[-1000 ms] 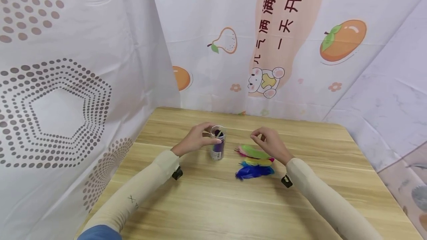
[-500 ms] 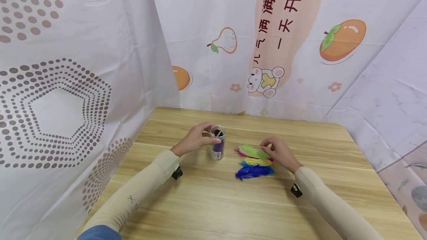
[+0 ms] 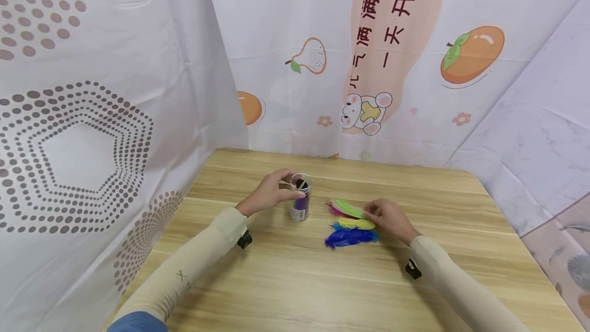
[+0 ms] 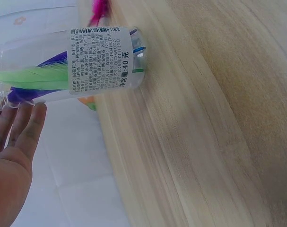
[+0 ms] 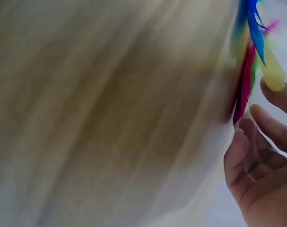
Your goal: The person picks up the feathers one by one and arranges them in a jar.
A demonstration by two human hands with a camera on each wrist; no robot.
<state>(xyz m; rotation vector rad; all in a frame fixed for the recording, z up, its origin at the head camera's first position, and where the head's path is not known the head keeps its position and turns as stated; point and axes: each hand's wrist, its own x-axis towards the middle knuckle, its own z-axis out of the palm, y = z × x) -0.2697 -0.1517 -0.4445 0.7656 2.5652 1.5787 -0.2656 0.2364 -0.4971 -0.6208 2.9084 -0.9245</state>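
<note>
Toward the far edge of the worktop [image 3: 276, 286], left hand [image 3: 271, 193] round the jar [image 3: 300, 208], I cannot tell if the right hand [image 3: 388, 215] pinches the green feather [image 3: 349, 209], probably light, delicate, best taken by its quill

Head cam sits high on the person's side of the clear jar [image 3: 299, 208], facing forward and down, wide: whole jar, table [image 3: 286, 281] around it, curtain [image 3: 276, 24] beyond. Left wrist cam: low, close, near-left of the jar, rolled so it lies sideways; shares jar with head. Right wrist cam: low, well right of the jar, rolled, close; shares feathers [image 3: 351, 237] right of the jar with head.
</note>
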